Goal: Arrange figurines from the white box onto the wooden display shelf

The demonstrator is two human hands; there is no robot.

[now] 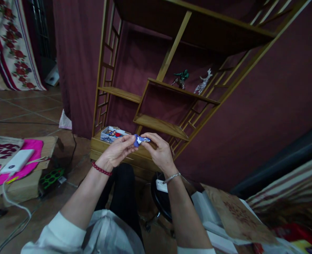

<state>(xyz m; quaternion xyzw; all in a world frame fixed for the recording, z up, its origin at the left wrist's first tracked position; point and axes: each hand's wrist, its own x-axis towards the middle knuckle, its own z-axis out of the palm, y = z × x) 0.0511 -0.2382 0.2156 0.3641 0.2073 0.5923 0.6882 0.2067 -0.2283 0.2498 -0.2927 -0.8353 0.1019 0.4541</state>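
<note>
A small blue-and-white piece (139,140), too small to name surely, is held up between my two hands in front of the wooden shelf. My left hand (121,149) pinches its wider blue end between thumb and fingers. From the other side, my right hand (159,150) grips the narrower end with thumb and forefinger. Just behind my left hand, an open box (107,138) with colourful small parts, some red and blue, sits on the shelf's low base. My fingers hide part of the held piece.
The wooden shelf (161,124) carries a dark green figurine (181,78) and a clear deer figurine (203,82). A black stool (156,195) with a white device stands below my right forearm. At left, a white power bank (18,161) with a cable lies on a pink cloth (36,148).
</note>
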